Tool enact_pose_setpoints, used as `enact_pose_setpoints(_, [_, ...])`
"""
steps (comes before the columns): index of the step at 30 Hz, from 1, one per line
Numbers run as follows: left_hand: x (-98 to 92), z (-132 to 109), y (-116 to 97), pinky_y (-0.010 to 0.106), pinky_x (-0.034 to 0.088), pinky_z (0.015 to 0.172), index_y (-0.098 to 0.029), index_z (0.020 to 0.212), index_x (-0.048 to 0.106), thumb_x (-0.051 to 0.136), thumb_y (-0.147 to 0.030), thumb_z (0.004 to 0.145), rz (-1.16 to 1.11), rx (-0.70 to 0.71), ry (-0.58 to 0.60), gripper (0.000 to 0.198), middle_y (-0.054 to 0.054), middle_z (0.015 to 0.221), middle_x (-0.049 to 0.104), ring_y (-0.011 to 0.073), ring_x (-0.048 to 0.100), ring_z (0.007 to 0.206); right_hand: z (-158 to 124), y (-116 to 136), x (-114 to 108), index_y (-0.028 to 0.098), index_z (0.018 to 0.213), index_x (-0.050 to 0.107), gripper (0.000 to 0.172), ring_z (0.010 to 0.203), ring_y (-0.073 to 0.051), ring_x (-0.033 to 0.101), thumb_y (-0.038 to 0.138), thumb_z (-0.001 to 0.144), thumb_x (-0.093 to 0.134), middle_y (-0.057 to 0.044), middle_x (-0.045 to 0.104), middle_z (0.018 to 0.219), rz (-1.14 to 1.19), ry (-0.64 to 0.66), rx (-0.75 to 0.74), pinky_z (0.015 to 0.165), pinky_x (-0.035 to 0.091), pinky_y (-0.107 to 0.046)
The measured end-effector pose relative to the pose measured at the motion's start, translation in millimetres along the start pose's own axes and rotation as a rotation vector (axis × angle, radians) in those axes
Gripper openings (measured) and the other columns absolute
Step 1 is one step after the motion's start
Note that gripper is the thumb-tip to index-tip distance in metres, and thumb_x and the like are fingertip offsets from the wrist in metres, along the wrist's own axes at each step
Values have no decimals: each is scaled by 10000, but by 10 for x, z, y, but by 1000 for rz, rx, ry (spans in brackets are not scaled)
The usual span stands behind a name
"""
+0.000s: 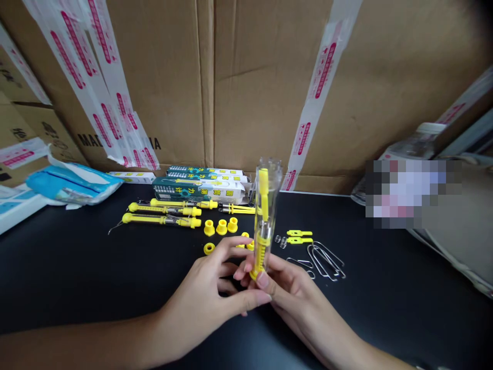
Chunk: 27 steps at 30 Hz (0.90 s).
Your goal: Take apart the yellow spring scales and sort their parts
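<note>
A clear tube of a spring scale (268, 205) stands nearly upright in front of me, with yellow plastic parts and a metal spring inside it. My right hand (288, 293) pinches its lower yellow end between thumb and fingers. Beside the tube's base, my left hand (215, 285) is curved with thumb and fingers apart; whether its fingertips touch the tube is hard to see. Behind my hands lie yellow collars (221, 227), a yellow ring (209, 248) and more small yellow pieces, partly hidden. To the right are yellow flat pieces (299, 240), small springs (283, 242) and bent wire hooks (327, 261).
Three spring scales (162, 220) lie side by side at the left on the black table (96, 277). Printed boxes (198, 189) and a blue packet (73, 182) stand behind. A plastic bottle (414, 146) is at the right. Large cardboard boxes (254, 92) wall off the back.
</note>
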<state>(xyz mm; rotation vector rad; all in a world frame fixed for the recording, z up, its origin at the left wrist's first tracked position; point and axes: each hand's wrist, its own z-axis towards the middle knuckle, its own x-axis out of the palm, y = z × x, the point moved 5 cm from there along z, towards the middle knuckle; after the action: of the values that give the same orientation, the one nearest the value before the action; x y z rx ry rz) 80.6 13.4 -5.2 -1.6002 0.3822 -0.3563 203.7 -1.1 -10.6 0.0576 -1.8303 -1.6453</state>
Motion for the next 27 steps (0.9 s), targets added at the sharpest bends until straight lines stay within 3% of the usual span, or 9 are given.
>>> enact_pose_setpoints(3, [-8,-2,18,303,604,700,-293,1279,503,819,-297,749,-25,9,17,617,34,1175,630,182,675,884,-40,35,2,252,1017,707,168,838,-139,530,388,953,631,-12,546,955,-69,-11,-2,817,471,-272])
enact_pose_setpoints(6, [-9,-4,11,336,589,787,-256,1187,535,866,-286,688,-41,-13,25,600,18,1083,643,201,669,933,-61,71,5,264,987,733,196,970,-161,511,434,930,651,-20,533,1053,-171,-19,3,911,434,-263])
enact_pose_setpoints(10, [-12,-2,-10,304,579,738,-217,996,540,874,-230,652,-50,-46,1,480,-34,852,619,164,646,823,-50,61,19,275,957,753,215,958,-159,494,462,917,656,-18,517,1057,-169,-1,36,891,428,-247])
enact_pose_setpoints(14, [-24,10,-20,264,567,703,-218,922,529,871,-203,639,-36,-24,-33,444,-55,829,592,137,616,794,-43,52,18,286,995,749,200,995,-166,498,449,908,671,-19,510,1050,-151,-6,33,926,414,-261])
enact_pose_setpoints(21, [7,-3,5,303,572,745,-213,1028,559,808,-229,722,-33,-61,-2,395,-46,835,629,152,651,790,-63,53,-15,314,1030,757,214,1013,-172,502,462,927,641,-20,494,1035,-204,-53,26,923,429,-270])
enact_pose_setpoints(27, [19,8,46,321,565,765,-206,1164,559,735,-190,791,-127,-59,25,412,-1,826,735,183,710,776,-66,143,-15,363,1102,741,220,969,-178,536,446,957,598,-37,524,1112,-286,-93,-69,877,500,-284])
